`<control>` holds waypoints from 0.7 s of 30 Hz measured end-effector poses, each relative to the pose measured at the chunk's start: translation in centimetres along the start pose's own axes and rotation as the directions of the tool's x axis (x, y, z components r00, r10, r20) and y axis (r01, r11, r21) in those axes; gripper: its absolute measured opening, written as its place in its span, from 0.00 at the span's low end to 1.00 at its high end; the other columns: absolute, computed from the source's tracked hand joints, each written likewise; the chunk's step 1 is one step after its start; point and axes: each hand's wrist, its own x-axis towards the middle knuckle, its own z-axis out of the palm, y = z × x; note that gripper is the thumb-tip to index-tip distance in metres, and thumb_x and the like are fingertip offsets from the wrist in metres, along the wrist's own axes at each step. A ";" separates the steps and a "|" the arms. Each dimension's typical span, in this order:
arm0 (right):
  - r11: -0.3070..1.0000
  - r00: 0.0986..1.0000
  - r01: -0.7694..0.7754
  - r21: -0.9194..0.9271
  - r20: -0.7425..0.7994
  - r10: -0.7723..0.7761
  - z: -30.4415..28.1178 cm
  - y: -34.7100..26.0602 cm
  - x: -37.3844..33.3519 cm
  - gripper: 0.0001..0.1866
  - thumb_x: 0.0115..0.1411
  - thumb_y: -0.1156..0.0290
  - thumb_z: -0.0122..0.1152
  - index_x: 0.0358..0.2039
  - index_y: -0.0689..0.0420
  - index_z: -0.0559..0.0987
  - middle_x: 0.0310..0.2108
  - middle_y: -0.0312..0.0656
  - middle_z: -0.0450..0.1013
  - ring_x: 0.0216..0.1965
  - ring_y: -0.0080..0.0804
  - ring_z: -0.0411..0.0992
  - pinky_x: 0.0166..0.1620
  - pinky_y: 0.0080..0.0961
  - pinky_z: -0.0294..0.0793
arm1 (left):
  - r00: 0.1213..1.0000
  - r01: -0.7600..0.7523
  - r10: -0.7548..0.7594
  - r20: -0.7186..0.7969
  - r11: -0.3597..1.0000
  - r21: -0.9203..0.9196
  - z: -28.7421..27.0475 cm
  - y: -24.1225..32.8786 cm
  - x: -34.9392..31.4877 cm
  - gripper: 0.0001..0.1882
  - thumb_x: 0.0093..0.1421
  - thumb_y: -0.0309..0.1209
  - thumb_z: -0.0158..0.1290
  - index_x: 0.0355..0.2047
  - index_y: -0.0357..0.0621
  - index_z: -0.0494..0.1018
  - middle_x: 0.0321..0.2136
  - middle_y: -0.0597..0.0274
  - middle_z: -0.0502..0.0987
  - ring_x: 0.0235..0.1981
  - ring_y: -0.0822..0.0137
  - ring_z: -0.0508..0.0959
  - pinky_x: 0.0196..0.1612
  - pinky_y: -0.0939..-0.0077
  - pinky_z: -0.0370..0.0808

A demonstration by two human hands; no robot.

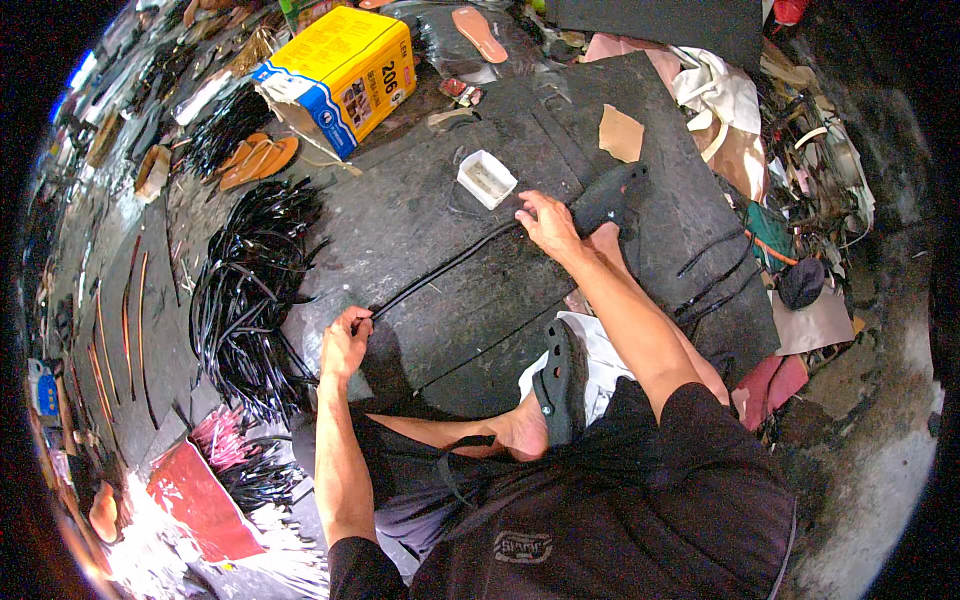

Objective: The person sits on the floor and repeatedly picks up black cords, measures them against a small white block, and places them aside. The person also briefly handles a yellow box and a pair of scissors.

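Observation:
A long, thin black strip (445,264) runs at a slant over the dark work surface (470,330) between my two hands. My left hand (345,345) is closed, pinching the strip's lower left end between thumb and fingers. At its upper right end my right hand (552,230) has its fingers bent round the strip. Just beyond the right hand stands a small white open tray (487,180) with some pale residue inside. A large bundle of glossy black strips (250,310) lies to the left of my left hand.
A yellow and blue carton (345,75) stands at the far left of the surface, near orange sandals (260,162). A tan scrap (621,134) lies far right. Black clogs (558,385) are on my feet. Loose black strips (715,285) and scraps lie at the right.

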 end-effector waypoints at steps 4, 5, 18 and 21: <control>0.976 0.982 0.183 -0.117 -0.025 -0.187 -2.1 -1.5 1.1 0.34 0.54 0.46 0.68 0.56 0.52 0.77 0.66 0.54 0.60 0.68 0.54 0.53 0.67 0.46 0.54 | 1.000 0.010 -0.011 0.026 1.000 0.015 0.1 0.0 0.0 0.09 0.61 0.28 0.54 0.41 0.42 0.77 0.29 0.54 0.83 0.33 0.59 0.83 0.38 0.67 0.76; 0.959 0.983 0.186 -0.215 0.048 -0.180 -2.3 -1.9 1.6 0.36 0.53 0.41 0.66 0.58 0.50 0.76 0.67 0.55 0.57 0.69 0.56 0.50 0.68 0.50 0.51 | 1.000 -0.005 0.005 0.020 1.000 0.001 0.1 0.1 0.0 0.09 0.61 0.28 0.54 0.42 0.42 0.77 0.30 0.54 0.83 0.33 0.58 0.83 0.38 0.67 0.76; 0.843 0.940 0.321 -0.431 0.252 -0.229 -2.0 -4.1 5.4 0.41 0.56 0.26 0.46 0.53 0.45 0.81 0.71 0.53 0.50 0.73 0.56 0.39 0.71 0.58 0.32 | 0.999 -0.010 0.009 0.031 1.000 0.024 -0.6 1.3 -0.6 0.14 0.61 0.25 0.53 0.47 0.50 0.79 0.37 0.50 0.82 0.40 0.57 0.82 0.44 0.67 0.76; 0.827 0.907 0.395 -0.399 0.315 -0.281 -2.5 -3.9 5.0 0.33 0.59 0.33 0.53 0.40 0.52 0.86 0.69 0.53 0.55 0.72 0.56 0.42 0.71 0.55 0.37 | 0.999 -0.024 0.024 0.026 1.000 0.006 -0.4 1.0 -0.7 0.15 0.61 0.24 0.52 0.48 0.49 0.79 0.37 0.49 0.82 0.40 0.56 0.82 0.44 0.67 0.76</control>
